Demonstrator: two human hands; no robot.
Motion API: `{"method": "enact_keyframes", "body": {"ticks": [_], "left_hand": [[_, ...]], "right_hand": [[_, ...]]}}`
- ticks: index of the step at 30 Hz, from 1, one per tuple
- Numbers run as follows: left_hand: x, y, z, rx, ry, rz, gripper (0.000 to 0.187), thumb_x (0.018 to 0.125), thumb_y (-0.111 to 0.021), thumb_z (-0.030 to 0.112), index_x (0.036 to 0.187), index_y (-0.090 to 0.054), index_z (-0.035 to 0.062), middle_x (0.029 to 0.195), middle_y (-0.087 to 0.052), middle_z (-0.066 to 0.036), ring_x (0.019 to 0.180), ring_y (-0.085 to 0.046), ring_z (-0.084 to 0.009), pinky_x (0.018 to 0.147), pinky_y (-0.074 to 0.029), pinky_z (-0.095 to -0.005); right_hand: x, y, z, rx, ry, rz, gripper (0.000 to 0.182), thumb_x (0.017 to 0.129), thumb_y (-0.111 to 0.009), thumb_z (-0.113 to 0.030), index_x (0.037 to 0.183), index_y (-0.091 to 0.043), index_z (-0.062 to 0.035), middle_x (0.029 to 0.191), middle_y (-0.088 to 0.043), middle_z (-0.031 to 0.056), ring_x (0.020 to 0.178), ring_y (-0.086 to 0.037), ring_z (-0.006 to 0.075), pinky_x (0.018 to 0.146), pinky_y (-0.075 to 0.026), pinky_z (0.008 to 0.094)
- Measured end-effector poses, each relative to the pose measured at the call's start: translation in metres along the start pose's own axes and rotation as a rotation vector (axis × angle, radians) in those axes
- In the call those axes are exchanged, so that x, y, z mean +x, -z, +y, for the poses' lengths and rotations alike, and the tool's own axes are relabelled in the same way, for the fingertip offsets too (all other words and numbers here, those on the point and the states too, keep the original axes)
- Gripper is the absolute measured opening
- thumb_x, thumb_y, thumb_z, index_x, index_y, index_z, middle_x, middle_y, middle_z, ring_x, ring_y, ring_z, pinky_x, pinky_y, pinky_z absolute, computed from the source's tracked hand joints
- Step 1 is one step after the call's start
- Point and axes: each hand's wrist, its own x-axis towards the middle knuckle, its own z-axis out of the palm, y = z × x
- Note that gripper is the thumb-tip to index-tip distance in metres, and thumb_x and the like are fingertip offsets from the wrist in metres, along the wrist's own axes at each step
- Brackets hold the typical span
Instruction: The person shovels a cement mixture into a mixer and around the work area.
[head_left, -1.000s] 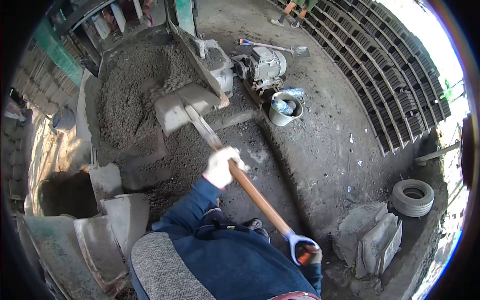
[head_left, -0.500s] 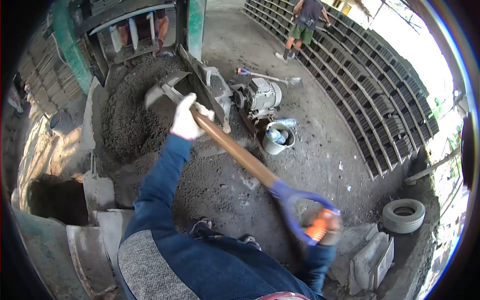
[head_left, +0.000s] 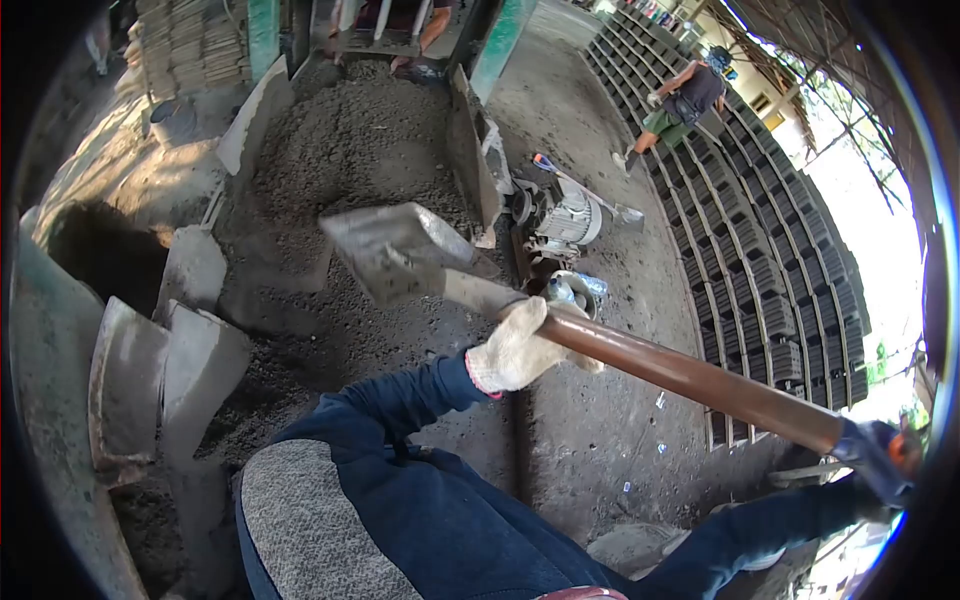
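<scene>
While the left hand (head_left: 520, 350) in its white knit glove wraps fully closed round the brown wooden-shafted shovel (head_left: 640, 365), the right hand (head_left: 895, 455) clamps its blue end grip; keeping the grey blade (head_left: 395, 250) level over the dark gravel heap (head_left: 350, 160) looks wise. Half a second ago the blade sat higher and farther off.

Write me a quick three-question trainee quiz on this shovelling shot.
1. True or false: the shovel blade is buried in the gravel heap.
2. Which hand grips the wooden shaft nearest the blade? A left hand B right hand
3. Fill in: beside the motor stands a ___ holding bottles.

Key
1. False; it is lifted clear.
2. A
3. bucket
</scene>
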Motion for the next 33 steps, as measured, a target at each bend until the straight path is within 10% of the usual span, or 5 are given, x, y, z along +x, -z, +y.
{"method": "enact_keyframes", "body": {"ticks": [5, 14, 20, 25, 33], "left_hand": [[-0.022, 0.007, 0.063, 0.034, -0.164, -0.144, 0.093, 0.090, -0.041, 0.080, 0.124, -0.058, -0.0047, 0.124, -0.063, -0.031, 0.111, -0.062, -0.0459, 0.094, -0.049, -0.0590], [0.018, 0.176, 0.271, -0.186, -0.203, 0.566, 0.059, 0.088, -0.060, 0.060, 0.098, -0.066, 0.0025, 0.101, -0.064, -0.017, 0.099, -0.061, -0.0355, 0.083, -0.050, -0.0567], [0.040, 0.214, 0.292, -0.098, -0.121, 0.910, 0.035, 0.093, -0.062, 0.040, 0.084, -0.058, 0.0062, 0.075, -0.059, -0.009, 0.072, -0.060, -0.0312, 0.083, -0.050, -0.0547], [0.072, 0.264, 0.290, 0.195, -0.225, 0.993, 0.021, 0.088, -0.070, 0.023, 0.086, -0.054, 0.0106, 0.074, -0.055, -0.008, 0.065, -0.059, -0.0274, 0.072, -0.054, -0.0527], [-0.055, 0.117, 0.079, 0.087, -0.106, 0.645, 0.013, 0.095, -0.062, 0.018, 0.087, -0.055, 0.0119, 0.074, -0.055, -0.004, 0.074, -0.058, -0.0215, 0.092, -0.049, -0.0497]], "right_hand": [[0.041, -0.171, -0.114, 0.001, 0.109, -0.031, 0.041, 0.092, -0.068, -0.037, 0.108, -0.068, 0.0005, 0.099, -0.070, 0.0127, 0.089, -0.070, 0.0249, 0.080, -0.058, 0.0368], [-0.066, -0.294, -0.324, 0.241, -0.011, -0.264, 0.036, 0.088, -0.078, -0.042, 0.094, -0.066, -0.0082, 0.088, -0.068, 0.0044, 0.083, -0.067, 0.0202, 0.077, -0.054, 0.0337], [-0.253, -0.273, -0.318, 0.261, -0.606, -0.378, 0.067, 0.085, -0.064, -0.073, 0.096, -0.063, -0.0071, 0.087, -0.063, 0.0067, 0.080, -0.065, 0.0208, 0.071, -0.052, 0.0351], [-0.473, -0.279, -0.318, 0.504, -1.275, -0.330, 0.012, 0.086, -0.073, -0.010, 0.091, -0.062, -0.0063, 0.080, -0.061, 0.0019, 0.076, -0.061, 0.0126, 0.062, -0.050, 0.0302], [-0.735, -0.129, -0.184, 0.517, -2.358, -0.463, 0.011, 0.092, -0.054, -0.009, 0.088, -0.063, -0.0093, 0.078, -0.064, 0.0111, 0.067, -0.065, 0.0270, 0.058, -0.055, 0.0440]]}}
